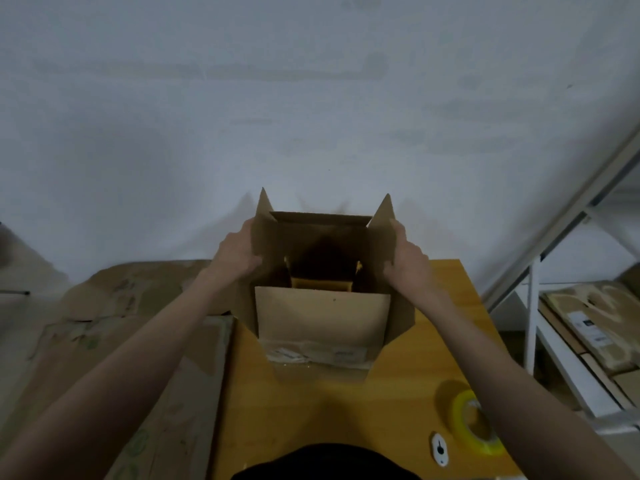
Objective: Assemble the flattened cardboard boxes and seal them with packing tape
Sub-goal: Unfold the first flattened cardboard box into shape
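Observation:
A brown cardboard box stands opened up on the yellow table, its top flaps raised and its inside dark. My left hand grips the left side flap, thumb on the inner face. My right hand grips the right side flap the same way. The near flap faces me, with old tape and labels along its lower edge. A roll of yellowish packing tape lies on the table at the near right, beside my right forearm.
A small white cutter lies near the tape. Flattened cardboard sheets are stacked to the left of the table. A white metal shelf with more cardboard stands at the right. A pale wall is behind the table.

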Tool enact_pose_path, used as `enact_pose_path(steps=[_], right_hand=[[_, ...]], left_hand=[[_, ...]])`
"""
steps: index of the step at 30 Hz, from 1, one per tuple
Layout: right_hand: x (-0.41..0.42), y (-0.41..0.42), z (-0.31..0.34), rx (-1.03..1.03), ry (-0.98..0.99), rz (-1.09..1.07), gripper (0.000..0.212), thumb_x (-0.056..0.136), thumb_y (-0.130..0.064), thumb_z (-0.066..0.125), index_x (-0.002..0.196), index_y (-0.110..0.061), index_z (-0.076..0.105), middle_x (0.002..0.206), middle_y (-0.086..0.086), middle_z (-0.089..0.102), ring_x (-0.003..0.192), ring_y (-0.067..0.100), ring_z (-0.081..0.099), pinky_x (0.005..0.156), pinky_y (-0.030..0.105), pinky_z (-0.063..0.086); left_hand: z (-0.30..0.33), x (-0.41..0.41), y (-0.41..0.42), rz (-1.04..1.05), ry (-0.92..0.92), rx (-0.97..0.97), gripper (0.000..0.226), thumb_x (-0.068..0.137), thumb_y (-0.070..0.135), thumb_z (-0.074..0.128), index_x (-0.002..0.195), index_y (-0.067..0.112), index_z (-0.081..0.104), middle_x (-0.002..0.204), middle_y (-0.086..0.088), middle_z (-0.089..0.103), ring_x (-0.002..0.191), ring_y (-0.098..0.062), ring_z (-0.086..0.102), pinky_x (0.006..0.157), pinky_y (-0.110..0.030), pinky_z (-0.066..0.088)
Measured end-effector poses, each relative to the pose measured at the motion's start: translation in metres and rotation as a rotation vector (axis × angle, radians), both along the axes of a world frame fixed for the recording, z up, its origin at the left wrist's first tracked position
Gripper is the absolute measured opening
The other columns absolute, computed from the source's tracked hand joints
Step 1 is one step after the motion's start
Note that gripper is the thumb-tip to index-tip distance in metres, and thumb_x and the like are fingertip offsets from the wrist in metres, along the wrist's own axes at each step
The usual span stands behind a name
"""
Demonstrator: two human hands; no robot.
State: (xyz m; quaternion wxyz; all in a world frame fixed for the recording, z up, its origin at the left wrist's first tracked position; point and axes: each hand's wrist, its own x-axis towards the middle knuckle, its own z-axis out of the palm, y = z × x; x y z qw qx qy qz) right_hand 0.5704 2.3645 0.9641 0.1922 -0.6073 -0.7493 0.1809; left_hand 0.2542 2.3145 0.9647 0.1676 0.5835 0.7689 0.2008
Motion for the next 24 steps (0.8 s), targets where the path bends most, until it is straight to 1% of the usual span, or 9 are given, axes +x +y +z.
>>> enact_pose_path(steps=[2,5,9,12,14,18,22,23,24], right_hand=[[-0.005,0.004,0.003,0.047,-0.046,0.010,0.073,0.093,-0.006,0.058,0.152,-0.027,0.021,0.091,0.008,0.055,0.072,0.025,0.057,0.058,0.035,0.047],[-0.008,0.009,-0.001,-0.003,-0.153,0.013,0.065,0.096,-0.009,0.054,0.151,-0.026,0.024,0.112,0.014,0.051,0.081,0.030,0.056,0.068,0.037,0.047],[0.000,0.013,-0.006,-0.041,-0.203,-0.015,0.062,0.097,-0.009,0.052,0.151,-0.018,0.023,0.127,0.019,0.046,0.098,0.040,0.058,0.075,0.041,0.046],[0.009,0.016,-0.008,-0.048,-0.223,-0.034,0.066,0.098,-0.011,0.053,0.155,-0.017,0.020,0.136,0.019,0.043,0.104,0.037,0.059,0.076,0.037,0.045],[0.015,0.016,-0.009,-0.060,-0.230,-0.033,0.066,0.099,-0.013,0.053,0.156,-0.017,0.019,0.141,0.017,0.041,0.101,0.033,0.061,0.072,0.032,0.043],[0.028,0.018,-0.010,-0.088,-0.217,-0.027,0.065,0.100,-0.015,0.051,0.156,-0.017,0.018,0.142,0.017,0.040,0.085,0.025,0.057,0.067,0.031,0.042],[0.030,0.021,-0.014,-0.098,-0.203,-0.043,0.065,0.100,-0.015,0.050,0.156,-0.017,0.016,0.141,0.017,0.039,0.070,0.018,0.052,0.054,0.026,0.038],[0.029,0.022,-0.014,-0.101,-0.196,-0.043,0.065,0.101,-0.015,0.050,0.156,-0.017,0.016,0.142,0.017,0.038,0.069,0.016,0.051,0.053,0.025,0.036],[0.028,0.023,-0.014,-0.105,-0.187,-0.043,0.065,0.101,-0.014,0.050,0.156,-0.018,0.016,0.143,0.016,0.038,0.070,0.015,0.051,0.054,0.024,0.036]], left_hand=[[0.001,0.002,-0.003,0.008,0.030,0.004,0.090,0.088,0.010,0.071,0.157,0.022,0.014,0.093,-0.005,0.060,0.068,-0.015,0.059,0.058,-0.027,0.053],[0.000,0.008,-0.008,-0.021,0.082,-0.001,0.097,0.088,0.010,0.071,0.158,0.026,0.005,0.091,-0.008,0.062,0.069,-0.019,0.061,0.062,-0.034,0.056],[-0.002,0.018,-0.009,-0.036,0.159,-0.012,0.095,0.090,0.011,0.067,0.158,0.030,0.005,0.087,-0.008,0.058,0.069,-0.020,0.060,0.061,-0.035,0.055],[-0.004,0.020,-0.008,-0.019,0.189,-0.031,0.088,0.091,0.014,0.067,0.158,0.024,0.012,0.098,-0.008,0.056,0.077,-0.018,0.057,0.063,-0.031,0.050],[-0.006,0.018,-0.009,0.006,0.192,-0.048,0.084,0.092,0.018,0.067,0.158,0.021,0.015,0.111,-0.011,0.056,0.083,-0.018,0.056,0.069,-0.030,0.049],[-0.008,0.015,-0.012,0.023,0.213,-0.054,0.082,0.094,0.020,0.066,0.158,0.018,0.016,0.128,-0.017,0.052,0.096,-0.027,0.060,0.074,-0.031,0.045],[-0.006,0.019,-0.012,0.031,0.228,-0.070,0.076,0.096,0.021,0.063,0.157,0.015,0.018,0.142,-0.017,0.037,0.099,-0.030,0.060,0.073,-0.029,0.044],[-0.007,0.018,-0.013,0.026,0.238,-0.061,0.073,0.096,0.024,0.062,0.156,0.013,0.021,0.144,-0.017,0.032,0.104,-0.030,0.058,0.077,-0.031,0.048],[-0.009,0.016,-0.013,0.009,0.280,-0.030,0.069,0.096,0.027,0.061,0.153,0.009,0.027,0.148,-0.016,0.027,0.116,-0.032,0.053,0.087,-0.035,0.050]])
